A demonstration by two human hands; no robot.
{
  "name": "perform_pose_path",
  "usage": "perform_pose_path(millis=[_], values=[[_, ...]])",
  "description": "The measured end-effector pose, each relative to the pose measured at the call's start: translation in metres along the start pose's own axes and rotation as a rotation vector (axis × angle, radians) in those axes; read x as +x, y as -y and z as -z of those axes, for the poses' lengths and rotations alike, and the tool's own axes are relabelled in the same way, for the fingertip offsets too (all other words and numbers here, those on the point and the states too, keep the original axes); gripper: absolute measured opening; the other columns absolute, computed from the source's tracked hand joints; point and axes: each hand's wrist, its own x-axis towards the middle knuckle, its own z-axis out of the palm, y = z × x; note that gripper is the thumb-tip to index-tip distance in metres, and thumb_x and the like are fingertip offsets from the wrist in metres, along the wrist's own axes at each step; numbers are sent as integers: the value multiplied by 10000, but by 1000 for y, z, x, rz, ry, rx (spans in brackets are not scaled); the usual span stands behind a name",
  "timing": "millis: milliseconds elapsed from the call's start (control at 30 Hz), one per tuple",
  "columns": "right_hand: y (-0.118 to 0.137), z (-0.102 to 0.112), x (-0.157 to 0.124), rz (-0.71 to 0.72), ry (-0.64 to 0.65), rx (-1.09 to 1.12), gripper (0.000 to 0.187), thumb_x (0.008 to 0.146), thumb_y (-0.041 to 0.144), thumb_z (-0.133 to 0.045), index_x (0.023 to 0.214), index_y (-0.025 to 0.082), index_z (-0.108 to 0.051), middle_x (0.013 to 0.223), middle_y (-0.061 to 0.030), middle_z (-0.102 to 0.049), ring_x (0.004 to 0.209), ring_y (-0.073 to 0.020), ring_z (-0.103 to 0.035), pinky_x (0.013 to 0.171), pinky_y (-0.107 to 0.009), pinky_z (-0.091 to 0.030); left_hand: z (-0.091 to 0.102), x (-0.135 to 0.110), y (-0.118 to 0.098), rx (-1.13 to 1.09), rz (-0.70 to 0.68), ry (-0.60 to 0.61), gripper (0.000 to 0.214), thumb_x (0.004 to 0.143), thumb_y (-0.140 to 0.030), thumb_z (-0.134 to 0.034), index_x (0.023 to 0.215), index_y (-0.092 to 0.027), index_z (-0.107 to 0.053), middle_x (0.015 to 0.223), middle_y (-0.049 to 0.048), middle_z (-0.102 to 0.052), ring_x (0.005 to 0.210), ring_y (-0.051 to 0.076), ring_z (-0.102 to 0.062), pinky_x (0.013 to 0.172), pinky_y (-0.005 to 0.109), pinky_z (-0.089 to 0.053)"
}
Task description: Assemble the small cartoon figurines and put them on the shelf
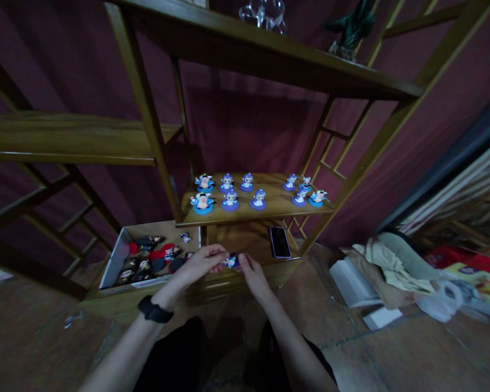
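Note:
Both my hands meet in front of the lower shelf around one small blue and white figurine (231, 261). My left hand (206, 260), with a black band on its wrist, pinches it from the left. From the other side the fingers of my right hand (249, 268) close on it, hiding part of it. To the left sits an open cardboard box (124, 239) of dark and red figurines (145, 267). On the shelf above stand two groups of small figurines on round bases, among them a purple one (258, 199) and a pig-like one (203, 203).
A phone (280, 242) lies on the lower shelf (245, 239), right of my hands. Wooden posts (141, 81) and an upper shelf (269, 54) frame the space. Boxes (355, 283) and a plastic bag (441, 299) lie on the floor at right. A dark statuette (351, 32) stands overhead.

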Motion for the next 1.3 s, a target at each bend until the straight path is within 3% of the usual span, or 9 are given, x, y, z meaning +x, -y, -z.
perform_pose_path(millis=[133,333,400,500,567,733,867,1100,1300], values=[[4,13,-1,24,50,-101,350,784,521,-578,890,196,-654,760,-2,-649,745,-156,-583,737,-275,-450,-26,27,1,-24,-28,9,368,670,-511,-684,752,-156,-630,595,-17,-576,492,93,-475,457,204,-347],[1,20,12,-172,-173,427,411,598,516,-732,831,189,-648,749,-2,-650,611,-143,-574,630,-287,-486,-50,40,16,-355,63,-329,437,615,-547,-722,770,-145,-647,631,10,-632,546,112,-547,506,214,-393],[1,23,14,-227,-218,537,423,567,510,-754,811,182,-646,722,-6,-647,573,-139,-568,606,-297,-492,-59,43,24,-530,157,-288,422,639,-524,-720,808,-142,-666,728,53,-684,624,148,-612,578,250,-455],[0,27,14,-222,-171,536,407,558,488,-767,799,177,-665,713,-7,-653,574,-136,-563,586,-287,-486,-73,48,33,-737,265,-171,291,716,-405,-705,832,-139,-676,768,76,-705,648,173,-647,645,297,-505],[-3,30,13,-195,-139,488,388,575,474,-759,820,183,-684,740,-2,-662,611,-136,-568,598,-273,-480,-80,52,35,-806,289,-190,164,752,-285,-688,819,-136,-670,746,66,-702,631,169,-651,652,301,-521],[-13,40,14,-150,-220,364,268,595,403,-761,735,182,-703,715,6,-661,708,-147,-580,682,-265,-472,-80,60,35,-920,323,-296,67,834,-139,-576,846,-124,-641,771,68,-700,656,160,-658,679,313,-548],[-19,49,18,-164,-376,498,240,562,329,-793,722,179,-698,704,9,-658,685,-141,-583,689,-286,-490,-76,58,30,-999,371,-308,114,869,-117,-516,840,-101,-625,802,101,-694,703,164,-671,660,283,-551],[-17,54,17,-191,-358,816,221,558,206,-805,734,169,-678,770,-29,-699,731,-160,-651,759,-330,-538,-86,57,30,-1018,335,-265,92,851,-92,-535,833,-101,-625,821,105,-683,684,148,-661,601,235,-544],[-15,55,18,-192,-391,821,228,553,185,-807,733,180,-667,833,-11,-697,777,-144,-649,825,-316,-526,-89,63,32,-1050,343,-294,114,863,-128,-506,822,-100,-608,818,124,-674,690,166,-656,622,291,-567]])
